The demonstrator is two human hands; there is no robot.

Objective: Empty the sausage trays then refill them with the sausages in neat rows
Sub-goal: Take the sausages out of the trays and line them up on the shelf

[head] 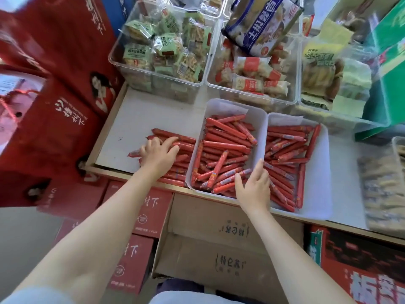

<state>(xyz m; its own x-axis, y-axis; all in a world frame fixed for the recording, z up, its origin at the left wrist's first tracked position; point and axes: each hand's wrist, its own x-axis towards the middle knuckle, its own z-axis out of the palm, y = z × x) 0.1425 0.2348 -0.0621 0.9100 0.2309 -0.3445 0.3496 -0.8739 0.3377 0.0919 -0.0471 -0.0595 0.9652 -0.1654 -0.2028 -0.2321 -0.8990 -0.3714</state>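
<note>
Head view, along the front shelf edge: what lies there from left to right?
Loose sausages under the left hand → left sausage tray with the right hand at its near corner → right sausage tray.
</note>
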